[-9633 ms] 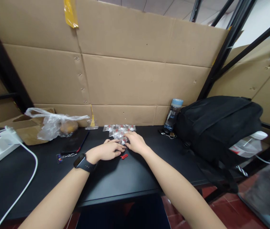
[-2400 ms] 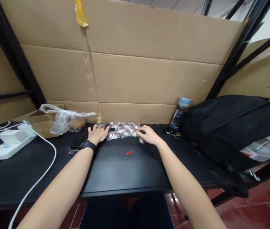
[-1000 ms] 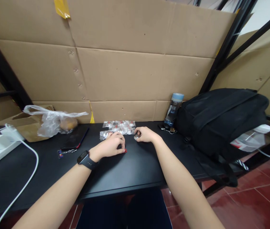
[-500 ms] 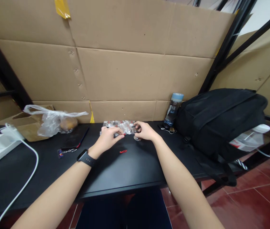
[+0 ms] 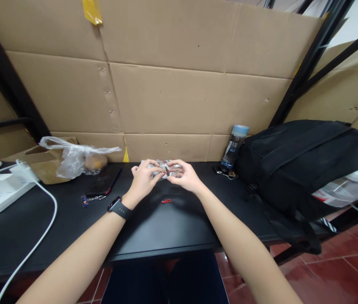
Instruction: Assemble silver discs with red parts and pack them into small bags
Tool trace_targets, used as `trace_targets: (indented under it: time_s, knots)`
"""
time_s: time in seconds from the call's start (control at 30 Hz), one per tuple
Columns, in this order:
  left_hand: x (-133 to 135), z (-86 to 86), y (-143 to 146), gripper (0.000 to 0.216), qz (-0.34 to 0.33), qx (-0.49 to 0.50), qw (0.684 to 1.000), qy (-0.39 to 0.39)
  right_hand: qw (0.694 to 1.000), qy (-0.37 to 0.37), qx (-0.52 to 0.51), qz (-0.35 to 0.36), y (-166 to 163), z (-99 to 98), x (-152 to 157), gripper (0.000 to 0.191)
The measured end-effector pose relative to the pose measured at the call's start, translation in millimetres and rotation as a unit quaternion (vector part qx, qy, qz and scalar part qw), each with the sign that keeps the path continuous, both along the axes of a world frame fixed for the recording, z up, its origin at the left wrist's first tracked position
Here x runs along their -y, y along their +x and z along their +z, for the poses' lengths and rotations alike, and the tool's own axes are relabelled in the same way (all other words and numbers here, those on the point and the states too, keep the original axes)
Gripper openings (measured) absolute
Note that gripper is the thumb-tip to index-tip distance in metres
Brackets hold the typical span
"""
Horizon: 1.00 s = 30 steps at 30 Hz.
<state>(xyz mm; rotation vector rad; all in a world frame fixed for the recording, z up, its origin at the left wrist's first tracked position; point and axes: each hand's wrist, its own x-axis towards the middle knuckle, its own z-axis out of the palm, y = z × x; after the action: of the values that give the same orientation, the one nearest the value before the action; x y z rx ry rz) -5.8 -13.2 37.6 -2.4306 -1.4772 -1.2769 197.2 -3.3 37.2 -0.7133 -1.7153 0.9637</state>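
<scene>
My left hand [image 5: 144,178], a dark watch on its wrist, is closed in a pinch at the back middle of the black table [image 5: 166,232]. My right hand [image 5: 185,175] is also pinched, its fingertips almost meeting the left ones. Between them shows a small dark piece [image 5: 167,171] with a spot of red beside it; both are too small to name. Just behind the fingers lie several clear plastic packets [image 5: 162,162] with red bits, largely covered by the hands. A small red loop [image 5: 166,201] lies on the table nearer to me.
On the left are a white power strip [image 5: 4,198] with cables, a knotted plastic bag [image 5: 71,158] and a dark phone-like slab [image 5: 104,181] with a charm. At the right stand a blue-capped bottle [image 5: 234,147] and a black backpack [image 5: 299,164]. Cardboard [image 5: 166,97] walls the back.
My hands have come together: the right hand has moved left until its fingertips sit close to those of the left. The view has shifted slightly. The red loop has stayed on the table.
</scene>
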Motion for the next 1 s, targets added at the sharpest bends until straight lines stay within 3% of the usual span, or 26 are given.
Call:
trace_targets:
  time_s: [0.53,1.0]
  knots:
    - [3.4,-1.3,1.6,0.010,0.047,-0.016,0.997,0.057,0.999,0.017,-0.021,-0.022,-12.3,-5.6,4.1,0.042]
    - [7.7,1.7,3.4,0.008,0.042,-0.011,0.996,0.073,0.991,-0.106,-0.076,0.013,-7.0,-8.5,-2.8,0.040]
